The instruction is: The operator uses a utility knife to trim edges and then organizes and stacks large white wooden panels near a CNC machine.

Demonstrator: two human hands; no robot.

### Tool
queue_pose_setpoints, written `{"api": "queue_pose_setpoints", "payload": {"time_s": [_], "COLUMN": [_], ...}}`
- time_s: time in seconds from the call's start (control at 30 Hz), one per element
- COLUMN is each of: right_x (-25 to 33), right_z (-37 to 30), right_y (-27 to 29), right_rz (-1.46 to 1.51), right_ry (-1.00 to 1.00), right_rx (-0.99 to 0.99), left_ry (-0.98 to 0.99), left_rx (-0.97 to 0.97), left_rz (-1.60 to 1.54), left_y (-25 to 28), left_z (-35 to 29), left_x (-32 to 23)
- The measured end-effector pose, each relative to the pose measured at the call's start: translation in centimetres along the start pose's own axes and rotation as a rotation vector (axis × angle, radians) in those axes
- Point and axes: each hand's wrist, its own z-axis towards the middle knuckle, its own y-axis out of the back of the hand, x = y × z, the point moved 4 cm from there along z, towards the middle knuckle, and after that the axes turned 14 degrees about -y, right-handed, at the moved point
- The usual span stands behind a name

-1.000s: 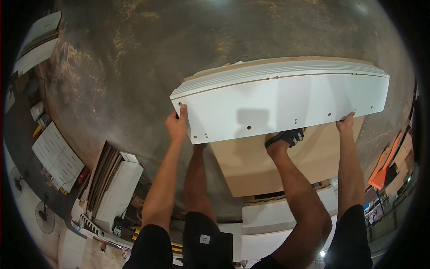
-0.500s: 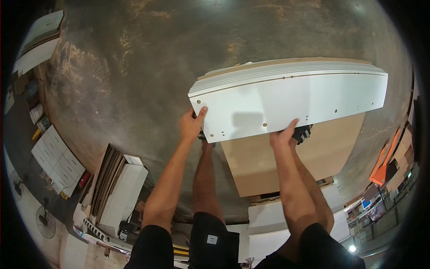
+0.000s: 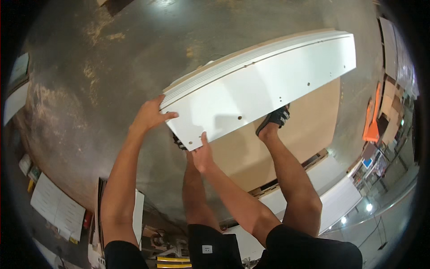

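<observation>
A long white panel (image 3: pixel 264 89), with drilled holes and a groove along its far edge, lies on top of a stack of similar white boards (image 3: pixel 197 85). At the panel's left end, my left hand (image 3: pixel 153 115) grips the far corner, thumb on the top face and fingers down over the end. My right hand (image 3: pixel 203 156) holds the near corner of that same end; its thumb rests on top and the fingers are hidden underneath. The stack sits partly over a large brown board (image 3: pixel 309 121), where one of my feet stands.
White boards (image 3: pixel 336 197) lie at the lower right, beside wooden pallet slats (image 3: pixel 264 189). An orange pallet jack (image 3: pixel 371 123) stands at the far right. A white drawer-fronted unit (image 3: pixel 56 206) is at the lower left. Concrete floor (image 3: pixel 121 58) spreads around the stack.
My right hand has moved left along the near edge to the panel's left corner. My left hand has shifted to the far corner. The view has turned, so the stack appears more slanted.
</observation>
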Motion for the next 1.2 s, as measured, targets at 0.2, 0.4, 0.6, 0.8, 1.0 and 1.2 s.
{"api": "queue_pose_setpoints", "payload": {"time_s": [0.2,0.4,0.6,0.8,1.0,1.2], "right_x": [0.3,1.5,17.7,48.5,67.0,72.5], "right_z": [-0.4,-0.7,-1.5,-5.1,-6.9,-8.5], "right_y": [-0.3,0.5,2.9,7.5,9.2,9.7], "right_rz": [0.016,-0.198,-0.170,-0.140,-0.007,-0.113], "right_ry": [-0.098,-0.108,0.117,0.651,0.682,0.743], "right_rx": [-0.086,-0.114,-0.278,-0.474,-0.296,-0.329], "left_ry": [-0.022,0.023,-0.041,-0.206,-0.360,-0.181], "left_rx": [-0.059,0.029,0.083,0.047,-0.045,0.132], "left_rz": [0.005,0.053,0.150,0.133,0.129,0.113], "left_y": [-0.6,-0.3,-0.9,-5.9,-9.5,-11.3], "left_z": [-0.1,0.1,7.0,28.6,48.2,57.8], "left_x": [-0.2,-0.9,-8.2,-27.2,-45.0,-51.7]}}
